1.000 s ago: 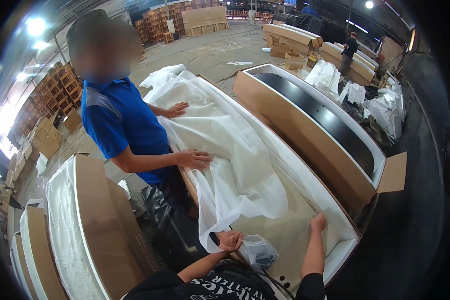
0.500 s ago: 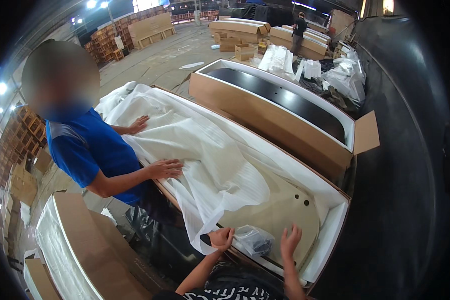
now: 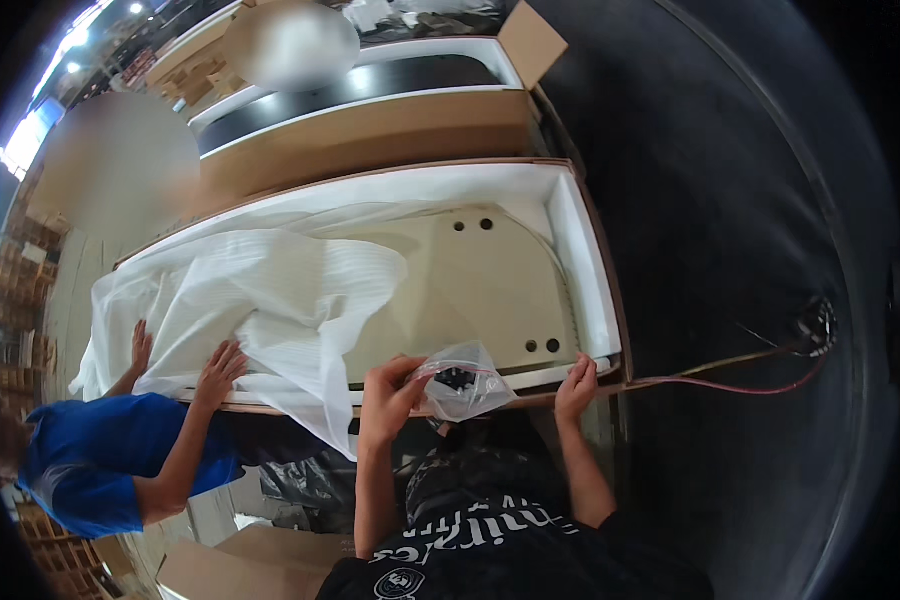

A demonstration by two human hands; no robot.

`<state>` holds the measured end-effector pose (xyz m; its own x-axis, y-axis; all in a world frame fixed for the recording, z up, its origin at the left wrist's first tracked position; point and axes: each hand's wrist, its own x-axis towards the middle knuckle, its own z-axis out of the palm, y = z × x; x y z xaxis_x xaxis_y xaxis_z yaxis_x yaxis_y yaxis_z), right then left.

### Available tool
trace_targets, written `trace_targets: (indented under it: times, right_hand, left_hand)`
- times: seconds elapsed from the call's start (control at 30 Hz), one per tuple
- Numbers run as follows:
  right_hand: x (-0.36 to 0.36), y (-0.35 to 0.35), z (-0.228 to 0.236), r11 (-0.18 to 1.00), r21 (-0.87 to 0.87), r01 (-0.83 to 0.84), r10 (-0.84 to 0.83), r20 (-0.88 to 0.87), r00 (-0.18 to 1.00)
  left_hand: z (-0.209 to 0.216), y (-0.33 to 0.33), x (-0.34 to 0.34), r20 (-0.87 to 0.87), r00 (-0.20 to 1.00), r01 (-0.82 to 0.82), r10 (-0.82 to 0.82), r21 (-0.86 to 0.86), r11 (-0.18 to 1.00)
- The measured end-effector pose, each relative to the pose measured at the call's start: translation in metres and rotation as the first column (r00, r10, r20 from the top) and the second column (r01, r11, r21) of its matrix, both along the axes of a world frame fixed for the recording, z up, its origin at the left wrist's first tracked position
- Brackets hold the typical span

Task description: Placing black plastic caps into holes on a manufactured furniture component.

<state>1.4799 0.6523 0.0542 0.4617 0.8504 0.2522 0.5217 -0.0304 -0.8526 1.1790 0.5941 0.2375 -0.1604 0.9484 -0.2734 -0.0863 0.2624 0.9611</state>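
My left hand [image 3: 388, 390] grips a clear zip bag [image 3: 485, 395] by its upper left edge. Small dark parts show through the plastic, and the bag hangs over the near rim of a long carton [image 3: 610, 300]. At that carton's near right corner is my right hand [image 3: 575, 388], its fingers curled together; whether anything is between them is hidden. Inside the carton lies a beige panel [image 3: 460, 290] with a rounded end and dark round holes. A white foam sheet [image 3: 270, 280] covers its left part. White foam [image 3: 582, 235] lines the carton walls.
To my left, a co-worker in a blue shirt [image 3: 110, 450] rests both hands on the foam sheet. Behind stands another carton [image 3: 370, 140] holding a black panel [image 3: 410, 75]. A red hose [image 3: 750, 388] runs along the dark floor at right. Cardboard [image 3: 240, 565] stands behind the co-worker.
The view has swung round and down toward the carton's right end. My right hand has gone from raised above the panel to the near corner, its fingers now curled. My left hand keeps the bag.
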Motion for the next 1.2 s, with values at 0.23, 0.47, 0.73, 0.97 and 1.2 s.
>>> trace_targets:
  times: [0.23,0.47,0.73,0.97,1.2]
  right_hand:
    - [0.002,-0.002,-0.001,0.986,0.055,-0.155,0.145,0.155,0.977]
    - [0.003,-0.006,0.009,0.872,-0.149,-0.467,0.489,0.337,0.805]
    - [0.003,-0.005,0.005,0.744,-0.126,-0.657,0.644,0.401,0.652]
    - [-0.017,0.010,0.007,0.786,-0.119,-0.607,0.618,0.188,0.763]
    - [-0.145,-0.015,0.059,0.498,0.121,-0.859,0.867,-0.046,0.496]
  left_hand:
    - [0.084,-0.064,0.030,0.086,0.919,-0.394,0.384,0.196,0.898]
    - [0.092,-0.169,0.091,-0.123,0.675,-0.713,0.728,0.144,0.686]
    - [-0.076,-0.272,0.168,-0.415,0.366,-0.930,0.833,-0.145,0.337]
    - [-0.177,-0.347,0.174,-0.485,0.220,-0.957,0.846,-0.275,0.092]
    - [-0.271,-0.395,0.158,-0.707,0.463,-0.795,0.534,-0.598,-0.102]
